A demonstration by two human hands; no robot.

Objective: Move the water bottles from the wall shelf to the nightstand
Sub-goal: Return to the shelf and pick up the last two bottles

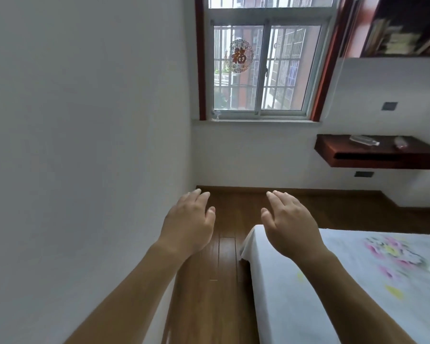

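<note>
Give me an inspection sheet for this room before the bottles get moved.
Surface: dark wall shelf right of the window; nightstand not in view.
Job's things: clear bottle lying on its side on the shelf; blurred item beside it, perhaps a second bottle.
Clutter: nothing seen.
Grippers: left hand and right hand open, holding nothing, over the wood floor.
Cables: thin white line by the window, perhaps a cord.
Surroundings: bed, books up high.
</note>
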